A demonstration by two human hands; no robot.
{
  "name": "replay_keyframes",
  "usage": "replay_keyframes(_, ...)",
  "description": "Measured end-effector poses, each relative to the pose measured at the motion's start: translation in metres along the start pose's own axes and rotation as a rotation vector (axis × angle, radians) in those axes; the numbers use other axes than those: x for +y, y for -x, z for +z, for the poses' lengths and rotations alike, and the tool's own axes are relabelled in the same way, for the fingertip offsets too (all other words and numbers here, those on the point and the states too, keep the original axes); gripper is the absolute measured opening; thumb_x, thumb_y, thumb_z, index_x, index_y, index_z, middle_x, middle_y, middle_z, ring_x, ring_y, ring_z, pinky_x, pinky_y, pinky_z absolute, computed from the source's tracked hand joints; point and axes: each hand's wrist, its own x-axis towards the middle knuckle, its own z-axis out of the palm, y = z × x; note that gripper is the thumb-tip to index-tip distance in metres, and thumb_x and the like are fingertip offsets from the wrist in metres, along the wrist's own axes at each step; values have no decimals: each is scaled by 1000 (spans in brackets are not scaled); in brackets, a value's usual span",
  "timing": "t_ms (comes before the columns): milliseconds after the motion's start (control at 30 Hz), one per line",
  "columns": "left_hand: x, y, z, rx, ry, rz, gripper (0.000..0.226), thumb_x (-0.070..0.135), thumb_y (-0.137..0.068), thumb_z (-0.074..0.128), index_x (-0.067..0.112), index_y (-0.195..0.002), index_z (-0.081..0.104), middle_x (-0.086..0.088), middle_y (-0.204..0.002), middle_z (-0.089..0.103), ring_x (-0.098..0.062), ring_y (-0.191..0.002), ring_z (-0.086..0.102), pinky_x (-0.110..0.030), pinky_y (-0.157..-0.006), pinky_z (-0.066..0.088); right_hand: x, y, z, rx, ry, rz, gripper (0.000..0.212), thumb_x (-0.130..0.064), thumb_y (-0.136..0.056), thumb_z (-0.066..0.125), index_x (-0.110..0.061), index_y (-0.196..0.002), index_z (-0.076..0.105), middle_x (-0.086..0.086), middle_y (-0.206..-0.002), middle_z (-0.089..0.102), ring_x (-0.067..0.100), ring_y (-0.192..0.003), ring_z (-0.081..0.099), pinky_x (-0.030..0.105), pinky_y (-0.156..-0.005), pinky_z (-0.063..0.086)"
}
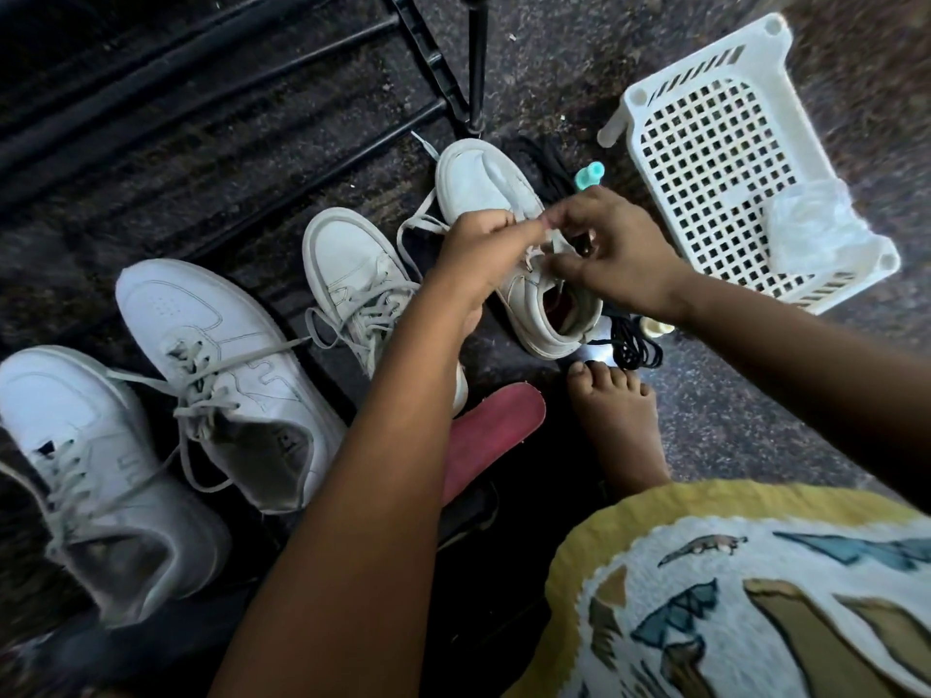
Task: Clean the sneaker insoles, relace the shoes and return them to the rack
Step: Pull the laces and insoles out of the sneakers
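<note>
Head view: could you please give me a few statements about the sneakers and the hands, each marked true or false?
1. The left hand and right hand both pinch the laces of the rightmost sneaker. True.
2. The red insole sits inside a sneaker. False: it lies on the floor beside the bare foot.
3. The white basket holds a crumpled clear bag. True.
4. Six sneakers are in view. False: four are.

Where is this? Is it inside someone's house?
Probably a home, down beside a black shoe rack. The speckled stone floor, the white sneakers set out on it and a white plastic basket suggest that.
</note>
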Motion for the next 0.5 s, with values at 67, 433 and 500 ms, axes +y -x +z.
replay_keyframes(67, 9, 5, -3, -37, 79, 29, 6, 8, -84, 61, 4, -81, 59, -6, -68, 53, -7, -58, 50, -14, -54, 41, -1, 0, 7, -33, -16, 0, 31, -21, -80, 73, -10, -108, 66, 9, -107, 54, 16, -98, 47, 30, -89, 37)
replay_keyframes(433, 58, 28, -35, -30, 170, 218, 12, 12, -86, 61, 13, -74, 59, 13, -54, 59, 8, -49, 54, -6, -44, 40, -12, -19, -28, -74, -655, 71, 30, -24, -90, 60, 5, -92, 54, 24, -81, 54, 37, -71, 52, 42, -70, 43)
replay_keyframes(500, 60, 29, -39, 23, 209, 223, 14, 14, -85, 61, 17, -72, 59, 12, -57, 57, 3, -54, 54, -10, -50, 42, 28, 41, 16, 23, -243, 423, 12, -14, -89, 47, -8, -100, 46, 24, -82, 61, 40, -70, 62, 47, -64, 51)
